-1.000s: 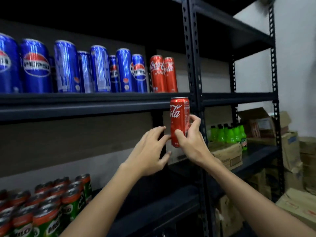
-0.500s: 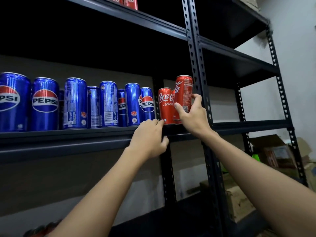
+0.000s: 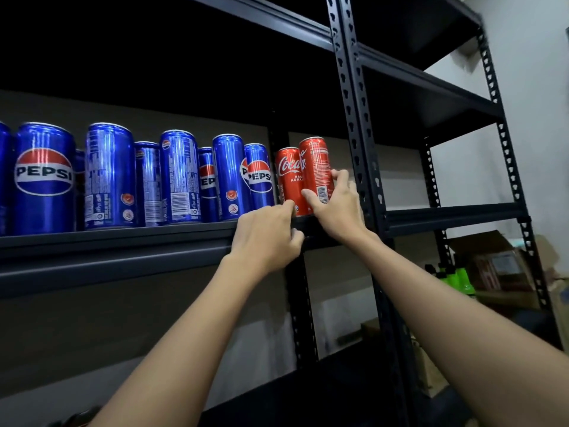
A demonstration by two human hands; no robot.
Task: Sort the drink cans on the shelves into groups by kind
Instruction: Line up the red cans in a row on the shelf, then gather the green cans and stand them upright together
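A row of several blue Pepsi cans point(image 3: 110, 177) stands on the dark metal shelf point(image 3: 123, 241). At the row's right end stand red Coca-Cola cans point(image 3: 288, 177). My right hand point(image 3: 337, 208) grips the rightmost red Coca-Cola can point(image 3: 315, 167) low on its side, thumb in front and fingers round its right side; the can stands upright at the shelf's right end beside the other red one. My left hand point(image 3: 268, 238) rests at the shelf's front edge with fingers curled, its fingertips near the foot of the red cans, holding nothing that I can see.
A perforated black upright post point(image 3: 354, 103) rises just right of the red cans. A second shelf bay point(image 3: 446, 214) lies to the right. Green bottles point(image 3: 455, 278) and cardboard boxes point(image 3: 498, 266) sit lower right. A higher shelf point(image 3: 261, 16) hangs overhead.
My right hand has brought the red can up from below shelf level and onto the shelf beside the other red cans. My left hand has risen to the shelf edge.
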